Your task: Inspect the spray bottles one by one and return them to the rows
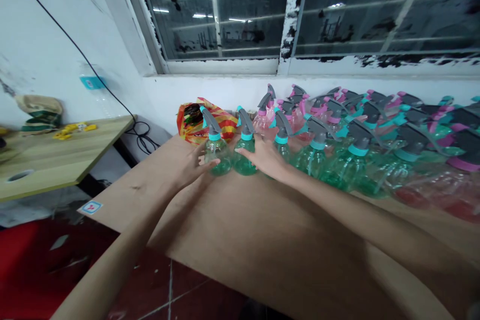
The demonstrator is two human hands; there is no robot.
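Two clear green spray bottles stand upright side by side near the far left part of the wooden table. My left hand (195, 166) is against the left side of the first spray bottle (219, 157), thumb in front and fingers partly hidden behind it. Around the right side of the second spray bottle (245, 161) curves my right hand (267, 159), its thumb across the front. Both bottles have grey trigger heads with turquoise collars. Just right of my right hand is another green spray bottle (282, 144), partly covered by it.
Rows of green and pink spray bottles (339, 172) fill the table's right back side. A red-and-yellow plastic bag (227, 127) lies behind my hands. At left stands a second table (93, 152) with yellow pieces (69, 131); a black cable (140, 135) hangs between the tables.
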